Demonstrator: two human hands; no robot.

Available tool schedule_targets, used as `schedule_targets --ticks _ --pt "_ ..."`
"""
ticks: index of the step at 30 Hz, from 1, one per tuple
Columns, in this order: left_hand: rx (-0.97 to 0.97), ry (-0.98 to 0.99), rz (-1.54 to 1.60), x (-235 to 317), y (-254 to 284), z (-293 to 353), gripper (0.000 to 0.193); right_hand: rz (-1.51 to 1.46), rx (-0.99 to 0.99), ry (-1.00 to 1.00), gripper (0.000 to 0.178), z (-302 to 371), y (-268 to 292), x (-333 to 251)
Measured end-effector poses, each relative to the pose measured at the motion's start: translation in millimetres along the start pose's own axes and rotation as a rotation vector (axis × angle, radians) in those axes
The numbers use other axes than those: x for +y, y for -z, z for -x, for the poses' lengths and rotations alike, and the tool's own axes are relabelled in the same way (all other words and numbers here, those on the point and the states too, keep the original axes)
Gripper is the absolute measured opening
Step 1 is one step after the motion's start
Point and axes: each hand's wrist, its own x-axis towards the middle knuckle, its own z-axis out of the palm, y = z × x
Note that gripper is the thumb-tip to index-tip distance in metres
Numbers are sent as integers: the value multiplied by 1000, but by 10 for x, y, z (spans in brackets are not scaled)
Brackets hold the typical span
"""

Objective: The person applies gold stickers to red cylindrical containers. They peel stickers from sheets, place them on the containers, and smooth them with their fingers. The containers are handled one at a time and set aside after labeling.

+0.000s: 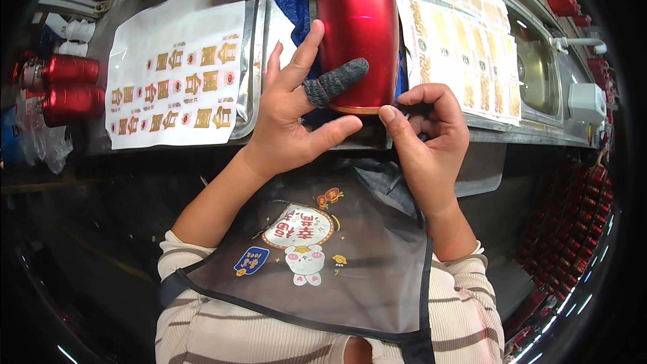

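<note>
Head view: red cylinder (357,30) extends between left grip (290,111) and right grip (435,135).

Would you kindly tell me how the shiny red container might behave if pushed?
The red container would likely roll sideways, given its round body. Its smooth, glossy surface may feel slippery, though the grey knitted finger cover on the left hand might add grip.

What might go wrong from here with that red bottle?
The red bottle has its near end close to the edge of the counter, so a slip could drop it. Rolling right, it might crease the gold-patterned sheet. The knitted finger cover could perhaps slip on its shiny surface.
</note>
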Motion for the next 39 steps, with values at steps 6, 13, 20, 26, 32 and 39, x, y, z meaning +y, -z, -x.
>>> schedule_targets --ticks 6,13,20,26,32,39 --pt "94 133 163 67 -145 43 43 -11 5 -40 20 -15 29 12" --pt "149 217 325 130 -180 38 50 -72 65 -71 19 -15 122 172" --pt "77 160 70 183 -168 19 64 104 -44 -88 46 -24 5 192" --pt "-65 73 -278 180 -53 -11 71 159 -28 71 44 -39 -3 286" --pt "-52 240 18 78 -46 80 73 -82 -80 -128 30 -52 44 233" --pt "4 278 114 132 -116 63 72 24 -33 74 41 -36 -26 306"
